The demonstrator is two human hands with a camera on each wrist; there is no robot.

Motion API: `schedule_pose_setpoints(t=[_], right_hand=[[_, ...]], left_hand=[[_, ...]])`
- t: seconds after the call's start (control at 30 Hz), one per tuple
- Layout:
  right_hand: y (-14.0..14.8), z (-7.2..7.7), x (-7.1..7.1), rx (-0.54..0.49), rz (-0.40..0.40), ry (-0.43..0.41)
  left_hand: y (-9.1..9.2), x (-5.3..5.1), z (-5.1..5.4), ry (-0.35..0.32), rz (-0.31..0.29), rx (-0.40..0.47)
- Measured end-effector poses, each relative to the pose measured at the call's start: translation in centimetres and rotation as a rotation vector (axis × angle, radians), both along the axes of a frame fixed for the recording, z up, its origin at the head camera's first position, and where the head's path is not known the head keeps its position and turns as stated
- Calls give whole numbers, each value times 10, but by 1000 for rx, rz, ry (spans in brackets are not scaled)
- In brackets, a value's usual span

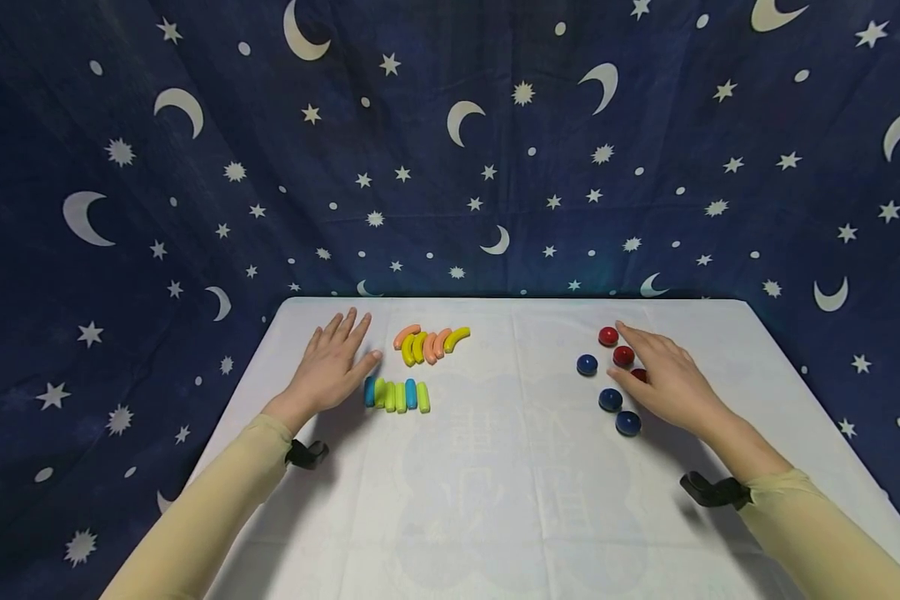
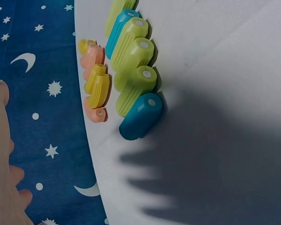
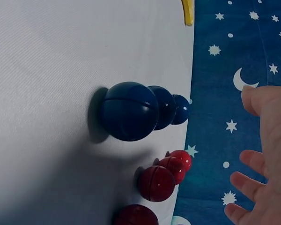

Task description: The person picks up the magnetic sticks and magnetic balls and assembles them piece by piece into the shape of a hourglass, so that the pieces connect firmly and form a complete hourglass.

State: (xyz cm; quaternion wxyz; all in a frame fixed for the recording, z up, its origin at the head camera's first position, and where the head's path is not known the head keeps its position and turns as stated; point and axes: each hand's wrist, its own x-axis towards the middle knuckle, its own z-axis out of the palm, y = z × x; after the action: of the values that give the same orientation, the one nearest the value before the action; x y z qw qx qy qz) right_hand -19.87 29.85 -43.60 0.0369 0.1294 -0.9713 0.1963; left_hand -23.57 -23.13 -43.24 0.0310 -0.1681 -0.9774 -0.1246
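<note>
My left hand (image 1: 333, 362) hovers over the table's left side, fingers spread and straight, holding nothing. Just right of it lies a row of lime-green (image 1: 401, 397) and blue (image 1: 411, 393) ridged stick-like pieces with pale dots on their ends. Behind them sit curved banana-like pieces, some yellow (image 1: 417, 347), others pink (image 1: 430, 348). On the right, my right hand (image 1: 671, 379) hangs with extended fingers beside red balls (image 1: 623, 357), partly covering one. Blue balls (image 1: 611, 400) stand left of its thumb. The right wrist view shows another red ball (image 3: 136, 216) at the bottom edge.
A white cloth (image 1: 495, 500) covers the table. Its far edge meets a dark blue curtain (image 1: 420, 108) printed with moons and stars. Black straps (image 1: 307, 454) circle both wrists.
</note>
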Motion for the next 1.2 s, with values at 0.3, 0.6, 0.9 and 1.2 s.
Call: schedule_pose_setpoints(t=[0.3,0.6,0.9,1.2], right_hand=[[-6,-1,-5,-14,-16,0],[-9,-4,-13,2,-16,-29],[-8,-11,-17,-9,-25,-22],[-13,-12,-12,-46,11,-36]], left_hand=[[4,-2,-3,31,-9,28],[7,-5,-5,40,13,84],[8,-11,-8,-17,84,144],[15,-30,-12,-113,148,194]])
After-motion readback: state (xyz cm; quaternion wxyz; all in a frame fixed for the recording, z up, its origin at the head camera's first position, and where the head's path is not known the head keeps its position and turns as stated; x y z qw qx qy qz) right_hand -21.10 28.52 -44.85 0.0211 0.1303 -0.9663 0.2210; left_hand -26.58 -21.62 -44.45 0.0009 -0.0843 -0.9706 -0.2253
